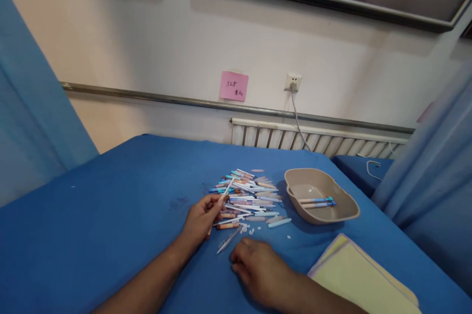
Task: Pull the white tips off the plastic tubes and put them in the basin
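My left hand (202, 216) pinches a thin white pen refill (229, 187) between thumb and fingers, pointing up and away. Below its palm shows the end of a brownish stick-like piece (209, 233), partly hidden. Lower and to the right, my right hand (262, 269) is curled just above the cloth; whatever its fingertips may hold is hidden. Between the hands lies a clear pen (227, 241) with small white bits beside it. Just beyond the hands spreads a loose heap of pen parts (250, 198): white refills, pale blue barrels and orange-brown pieces.
A beige bin (348, 210) holding a few blue-and-tan pens (316, 201) stands right of the heap. Yellow sheets (363, 274) lie at front right on the blue cloth (110, 235). Behind are a radiator (280, 137), a metal rail and a plugged-in cable; curtains hang at both sides.
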`<state>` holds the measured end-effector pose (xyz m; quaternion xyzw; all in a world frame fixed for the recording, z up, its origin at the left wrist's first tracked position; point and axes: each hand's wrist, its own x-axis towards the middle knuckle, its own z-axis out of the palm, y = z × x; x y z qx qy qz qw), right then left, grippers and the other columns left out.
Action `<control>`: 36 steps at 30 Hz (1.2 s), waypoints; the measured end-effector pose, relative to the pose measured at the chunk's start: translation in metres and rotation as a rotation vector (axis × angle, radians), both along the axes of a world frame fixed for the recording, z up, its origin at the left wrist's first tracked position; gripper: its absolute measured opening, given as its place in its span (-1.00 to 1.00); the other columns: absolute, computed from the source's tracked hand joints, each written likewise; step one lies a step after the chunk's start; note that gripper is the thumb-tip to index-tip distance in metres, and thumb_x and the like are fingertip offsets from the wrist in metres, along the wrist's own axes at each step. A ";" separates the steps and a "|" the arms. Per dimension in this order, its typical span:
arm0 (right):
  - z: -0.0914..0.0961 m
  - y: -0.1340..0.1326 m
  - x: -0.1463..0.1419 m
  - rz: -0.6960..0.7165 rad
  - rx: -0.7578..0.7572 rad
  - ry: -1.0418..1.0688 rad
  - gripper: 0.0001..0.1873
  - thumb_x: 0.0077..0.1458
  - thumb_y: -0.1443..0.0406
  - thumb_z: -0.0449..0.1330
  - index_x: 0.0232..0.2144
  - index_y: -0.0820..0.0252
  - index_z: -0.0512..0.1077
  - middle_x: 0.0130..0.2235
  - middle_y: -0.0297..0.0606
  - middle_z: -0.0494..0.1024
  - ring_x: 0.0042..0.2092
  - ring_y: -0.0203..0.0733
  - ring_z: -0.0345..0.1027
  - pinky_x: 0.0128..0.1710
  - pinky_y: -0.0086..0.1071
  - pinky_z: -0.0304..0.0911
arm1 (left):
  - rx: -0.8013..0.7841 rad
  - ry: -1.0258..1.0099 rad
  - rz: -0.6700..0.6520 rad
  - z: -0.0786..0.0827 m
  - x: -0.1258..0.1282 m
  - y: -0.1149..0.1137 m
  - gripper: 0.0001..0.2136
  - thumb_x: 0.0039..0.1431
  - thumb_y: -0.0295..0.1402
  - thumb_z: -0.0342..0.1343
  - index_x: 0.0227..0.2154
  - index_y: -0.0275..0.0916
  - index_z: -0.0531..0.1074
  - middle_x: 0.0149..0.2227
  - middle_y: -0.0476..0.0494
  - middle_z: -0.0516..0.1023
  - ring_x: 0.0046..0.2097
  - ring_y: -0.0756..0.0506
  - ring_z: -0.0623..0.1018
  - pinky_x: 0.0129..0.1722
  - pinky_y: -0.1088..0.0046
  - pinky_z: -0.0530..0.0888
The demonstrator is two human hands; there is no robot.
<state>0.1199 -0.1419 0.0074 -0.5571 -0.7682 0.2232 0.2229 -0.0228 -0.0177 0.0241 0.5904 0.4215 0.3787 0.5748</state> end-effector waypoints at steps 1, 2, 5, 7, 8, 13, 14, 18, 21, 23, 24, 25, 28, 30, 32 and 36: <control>0.001 0.001 -0.001 -0.007 0.016 -0.010 -0.85 0.07 0.38 0.08 -0.26 0.14 0.36 -0.21 -0.27 0.47 -0.18 -0.24 0.33 -0.19 -0.46 0.15 | 0.001 0.005 0.003 0.000 0.000 0.000 -0.59 -0.07 -0.03 0.15 -0.29 -0.28 0.38 -0.63 0.12 0.39 -0.78 0.14 0.20 -0.83 0.65 0.07; 0.002 0.003 0.000 -0.016 0.031 -0.017 -0.83 0.06 0.38 0.09 -0.24 0.15 0.36 -0.19 -0.25 0.46 -0.16 -0.23 0.32 -0.16 -0.45 0.15 | 0.000 0.010 0.004 0.000 0.001 0.000 -0.60 -0.08 -0.03 0.16 -0.31 -0.27 0.38 -0.64 0.13 0.38 -0.78 0.14 0.19 -0.83 0.65 0.08; 0.012 0.007 0.008 -0.047 0.044 -0.062 -0.83 0.06 0.35 0.10 -0.23 0.15 0.36 -0.17 -0.23 0.46 -0.13 -0.19 0.31 -0.14 -0.41 0.15 | -0.011 0.003 0.002 0.002 0.002 -0.001 -0.61 -0.10 -0.03 0.18 -0.35 -0.27 0.39 -0.66 0.13 0.35 -0.75 0.13 0.22 -0.79 0.64 0.10; 0.017 0.005 0.022 -0.113 0.011 -0.132 -0.86 0.08 0.32 0.09 -0.26 0.16 0.38 -0.21 -0.20 0.49 -0.18 -0.15 0.35 -0.20 -0.39 0.17 | -0.021 -0.007 -0.005 0.002 0.002 -0.002 -0.62 -0.11 -0.04 0.19 -0.36 -0.26 0.39 -0.66 0.13 0.35 -0.73 0.12 0.24 -0.77 0.64 0.11; 0.019 0.002 0.030 -0.162 -0.019 -0.176 -0.86 0.08 0.31 0.08 -0.28 0.17 0.39 -0.23 -0.17 0.50 -0.21 -0.13 0.37 -0.23 -0.37 0.18 | -0.021 -0.009 -0.007 0.002 0.002 -0.002 -0.62 -0.10 -0.04 0.19 -0.36 -0.26 0.40 -0.66 0.12 0.35 -0.72 0.11 0.25 -0.76 0.64 0.12; 0.006 -0.011 0.078 -0.478 -0.103 -0.320 -0.71 -0.07 0.33 0.20 -0.22 0.31 0.39 -0.20 0.04 0.52 -0.18 0.03 0.40 -0.24 -0.31 0.18 | -0.010 -0.009 -0.013 -0.006 0.002 0.001 -0.64 -0.06 -0.06 0.18 -0.34 -0.27 0.40 -0.66 0.12 0.34 -0.68 0.10 0.27 -0.69 0.63 0.23; 0.002 -0.011 0.083 -0.484 -0.120 -0.308 -0.75 -0.07 0.35 0.19 -0.26 0.30 0.40 -0.22 0.02 0.53 -0.21 0.01 0.41 -0.27 -0.32 0.18 | -0.009 -0.018 -0.022 -0.008 0.002 0.002 -0.64 -0.06 -0.06 0.18 -0.34 -0.27 0.40 -0.65 0.12 0.34 -0.67 0.10 0.28 -0.67 0.62 0.26; -0.005 -0.004 0.075 -0.387 -0.113 -0.218 -0.87 -0.02 0.41 0.10 -0.35 0.24 0.38 -0.30 -0.11 0.54 -0.26 -0.09 0.41 -0.33 -0.38 0.14 | 0.002 -0.056 -0.071 -0.015 0.003 0.005 -0.64 -0.07 -0.06 0.19 -0.35 -0.28 0.41 -0.60 0.09 0.38 -0.61 0.08 0.33 -0.60 0.59 0.34; -0.001 0.009 0.048 -0.338 -0.082 -0.170 -0.84 0.00 0.44 0.05 -0.33 0.23 0.37 -0.28 -0.12 0.53 -0.27 -0.14 0.40 -0.34 -0.41 0.11 | 0.017 -0.058 -0.077 -0.017 0.004 0.005 -0.64 -0.07 -0.06 0.19 -0.35 -0.28 0.42 -0.56 0.06 0.41 -0.59 0.07 0.34 -0.59 0.58 0.35; 0.004 0.019 0.031 -0.315 -0.066 -0.159 -0.81 0.01 0.46 0.04 -0.30 0.24 0.37 -0.26 -0.11 0.53 -0.23 -0.13 0.39 -0.33 -0.41 0.09 | 0.028 -0.049 -0.073 -0.018 0.003 0.006 -0.64 -0.07 -0.05 0.18 -0.36 -0.28 0.42 -0.55 0.04 0.42 -0.60 0.06 0.34 -0.59 0.57 0.35; 0.005 0.024 0.024 -0.320 -0.063 -0.153 -0.82 0.01 0.46 0.04 -0.31 0.24 0.37 -0.25 -0.11 0.52 -0.22 -0.13 0.38 -0.33 -0.41 0.09 | 0.032 -0.045 -0.074 -0.019 0.003 0.006 -0.64 -0.07 -0.05 0.18 -0.36 -0.28 0.42 -0.55 0.04 0.42 -0.60 0.06 0.34 -0.59 0.57 0.34; 0.006 0.029 0.019 -0.311 -0.054 -0.141 -0.82 0.02 0.46 0.03 -0.30 0.23 0.37 -0.26 -0.13 0.52 -0.22 -0.14 0.38 -0.34 -0.42 0.08 | 0.037 -0.042 -0.077 -0.019 0.002 0.006 -0.64 -0.06 -0.06 0.18 -0.36 -0.28 0.42 -0.55 0.03 0.43 -0.60 0.06 0.34 -0.59 0.56 0.34; 0.005 0.039 0.013 -0.345 -0.035 -0.121 -0.85 0.05 0.45 0.03 -0.31 0.22 0.35 -0.29 -0.16 0.52 -0.25 -0.16 0.37 -0.36 -0.41 0.06 | 0.045 -0.044 -0.087 -0.018 0.001 0.006 -0.65 -0.06 -0.08 0.18 -0.37 -0.29 0.41 -0.54 0.03 0.42 -0.58 0.06 0.35 -0.57 0.57 0.34; 0.002 0.041 0.016 -0.386 -0.011 -0.101 -0.90 0.07 0.40 0.05 -0.31 0.21 0.33 -0.30 -0.18 0.51 -0.28 -0.18 0.36 -0.36 -0.41 0.05 | 0.037 -0.043 -0.089 -0.016 0.002 0.004 -0.65 -0.07 -0.08 0.19 -0.37 -0.29 0.41 -0.53 0.03 0.42 -0.58 0.06 0.35 -0.56 0.56 0.34; 0.000 0.038 0.022 -0.410 0.010 -0.071 -0.93 0.10 0.36 0.05 -0.33 0.20 0.32 -0.34 -0.21 0.50 -0.32 -0.20 0.34 -0.38 -0.42 0.04 | 0.022 -0.043 -0.085 -0.014 0.003 0.003 -0.65 -0.08 -0.08 0.20 -0.37 -0.29 0.41 -0.53 0.03 0.42 -0.58 0.06 0.35 -0.56 0.57 0.34; 0.000 0.027 0.031 -0.193 0.000 0.021 -0.89 0.12 0.35 0.02 -0.39 0.18 0.34 -0.40 -0.31 0.48 -0.36 -0.28 0.31 -0.38 -0.47 0.07 | 0.002 -0.047 -0.079 -0.013 0.004 0.003 -0.65 -0.09 -0.08 0.21 -0.39 -0.30 0.40 -0.54 0.03 0.43 -0.59 0.07 0.34 -0.59 0.58 0.32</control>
